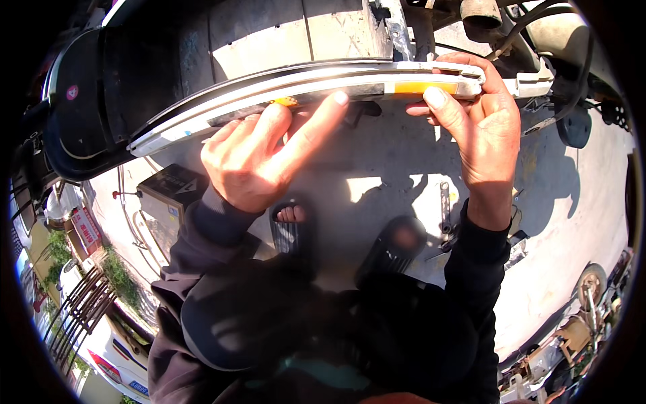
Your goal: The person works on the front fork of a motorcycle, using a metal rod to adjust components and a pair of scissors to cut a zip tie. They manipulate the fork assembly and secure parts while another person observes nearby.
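Observation:
A long, curved white strip (168,128) with a black band, a small yellow patch and a yellow section (417,88) at its right runs across the upper head view, along the edge of a vehicle's dark body. My left hand (259,158) grips its lower edge near the middle, fingers bent and thumb pressed on the dark band. My right hand (484,145) holds the right end, thumb on the yellow section and fingers curled behind. Just beyond that end sits a white metal bracket (531,83).
Above are a black fender (84,101), pale panels and a rusty pipe (480,13) with hoses. A dark box (171,186) and a metal tool (445,205) lie on the concrete near my sandalled feet. A white car (111,357) stands lower left; parts and a wheel (591,288) lie right.

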Demonstrator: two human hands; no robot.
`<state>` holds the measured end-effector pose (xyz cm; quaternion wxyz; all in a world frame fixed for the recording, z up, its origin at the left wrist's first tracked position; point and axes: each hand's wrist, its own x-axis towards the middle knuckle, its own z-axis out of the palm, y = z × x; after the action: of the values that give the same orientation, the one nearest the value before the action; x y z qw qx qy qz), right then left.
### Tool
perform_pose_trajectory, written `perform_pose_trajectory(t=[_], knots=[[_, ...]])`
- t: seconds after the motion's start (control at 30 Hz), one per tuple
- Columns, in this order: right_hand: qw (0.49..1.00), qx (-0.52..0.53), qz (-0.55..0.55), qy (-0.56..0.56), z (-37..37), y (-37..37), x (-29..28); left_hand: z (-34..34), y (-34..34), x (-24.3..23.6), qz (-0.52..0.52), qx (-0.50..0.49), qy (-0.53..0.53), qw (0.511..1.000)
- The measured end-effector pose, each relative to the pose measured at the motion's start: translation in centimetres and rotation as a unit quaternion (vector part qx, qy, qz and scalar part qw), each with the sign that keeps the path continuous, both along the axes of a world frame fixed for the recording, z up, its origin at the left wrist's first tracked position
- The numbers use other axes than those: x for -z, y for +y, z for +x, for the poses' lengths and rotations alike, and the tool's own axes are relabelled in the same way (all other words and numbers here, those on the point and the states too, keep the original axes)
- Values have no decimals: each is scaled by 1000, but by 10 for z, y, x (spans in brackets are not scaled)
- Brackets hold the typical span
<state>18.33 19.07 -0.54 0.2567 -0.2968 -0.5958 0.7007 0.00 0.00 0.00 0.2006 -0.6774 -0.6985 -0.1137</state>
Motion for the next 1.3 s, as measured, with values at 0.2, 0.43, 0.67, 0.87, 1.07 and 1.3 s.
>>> perform_pose_trajectory(t=[0.2,0.43,0.67,0.87,1.07,1.3], knots=[[999,33,42,5,-3,-5,4,15,7,-5,-36,-29,47,998],[983,81,139,-85,-14,-19,-4,7,-6,6,20,-25,66,997],[985,74,117,-106,-7,-13,5,-25,-40,11,87,-28,58,994],[982,67,133,-112,-6,-7,12,-66,-117,22,127,-156,-8,980],[980,32,140,-135,-2,-1,12,-73,-139,33,223,-270,-260,900],[976,-8,159,-147,1,-4,-1,-74,-137,19,200,-272,-343,877]])
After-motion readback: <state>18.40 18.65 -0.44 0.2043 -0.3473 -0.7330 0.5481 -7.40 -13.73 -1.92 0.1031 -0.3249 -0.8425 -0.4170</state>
